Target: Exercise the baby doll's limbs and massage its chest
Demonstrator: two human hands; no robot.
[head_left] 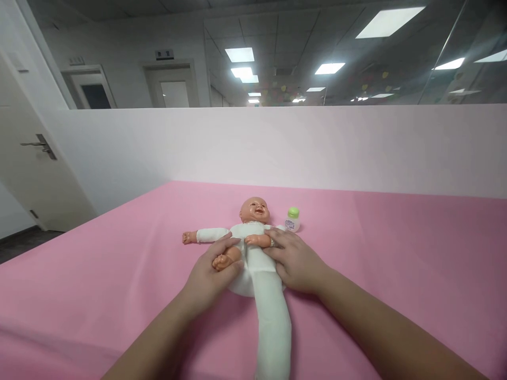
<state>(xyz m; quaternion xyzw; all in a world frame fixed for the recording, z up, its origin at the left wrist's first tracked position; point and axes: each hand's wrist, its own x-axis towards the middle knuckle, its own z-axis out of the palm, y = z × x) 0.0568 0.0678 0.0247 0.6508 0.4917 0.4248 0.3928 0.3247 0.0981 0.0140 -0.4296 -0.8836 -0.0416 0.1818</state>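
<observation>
A baby doll (263,258) with a hard plastic head and a soft white cloth body lies face up, its head away from me. My left hand (204,277) is closed around the doll's bare foot (224,260), with that leg folded up against the belly. On the other side, my right hand (301,259) grips the doll's forearm (258,240), which lies bent across the chest. One cloth leg (273,322) stretches straight toward me. The doll's other arm (212,234) extends out to the left.
A small clear bottle with a green cap (293,219) stands right of the doll's head. Pink covering (396,253) spreads beneath everything. A white low wall (301,148) with glass above borders the far side. At left is a door (35,153).
</observation>
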